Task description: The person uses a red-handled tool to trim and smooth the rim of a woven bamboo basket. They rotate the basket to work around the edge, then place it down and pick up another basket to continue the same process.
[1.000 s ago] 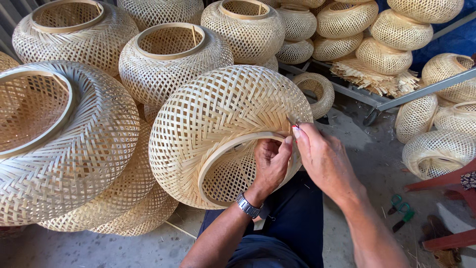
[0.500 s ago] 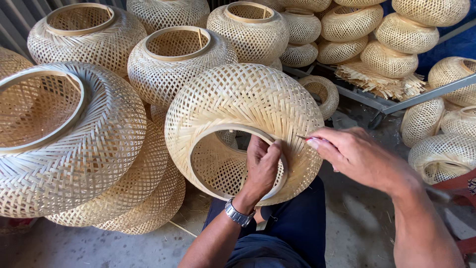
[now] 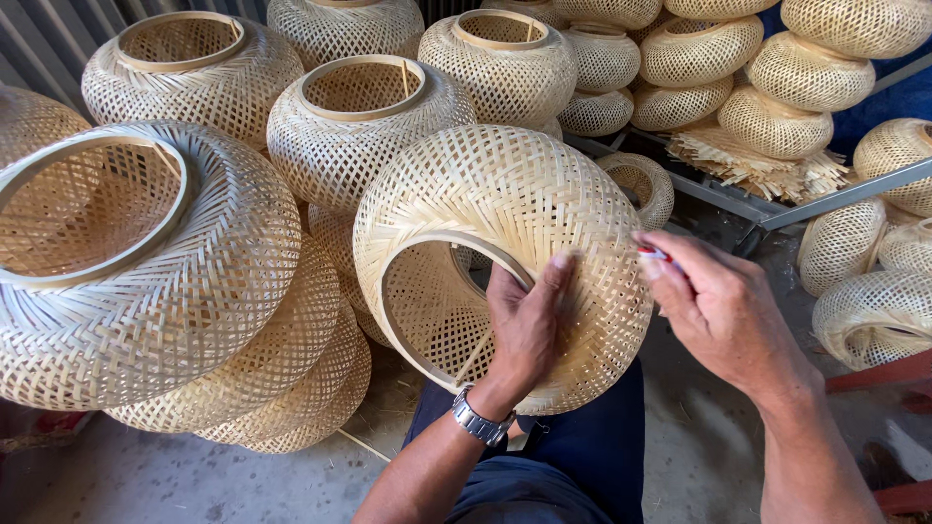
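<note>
Woven shade: the bamboo lampshade (image 3: 505, 209) lies tipped on the person's lap, its round opening facing down-left toward the camera and its axis running from that opening up and away to the right
Left hand: the left hand (image 3: 524, 325) grips the shade's wooden rim (image 3: 427, 254), fingers curled inside the opening and thumb pressed flat on the outer weave
Right hand: the right hand (image 3: 723, 311) sits at the shade's right flank, fingertips pinched on a small red-tipped tool (image 3: 652, 253); it may be a blade, the view is too small to say
Surface: bare grey concrete floor (image 3: 146, 475) below the shade, strewn with bamboo slivers; corrugated metal wall (image 3: 58, 44) far to its upper left
Around: a large shade (image 3: 146, 272) lies just left of the held one on stacked others; upright shades (image 3: 354, 131) stand close behind it; more are piled beyond a metal rack bar (image 3: 835, 194) to its right, with a bundle of bamboo strips (image 3: 748, 165)
</note>
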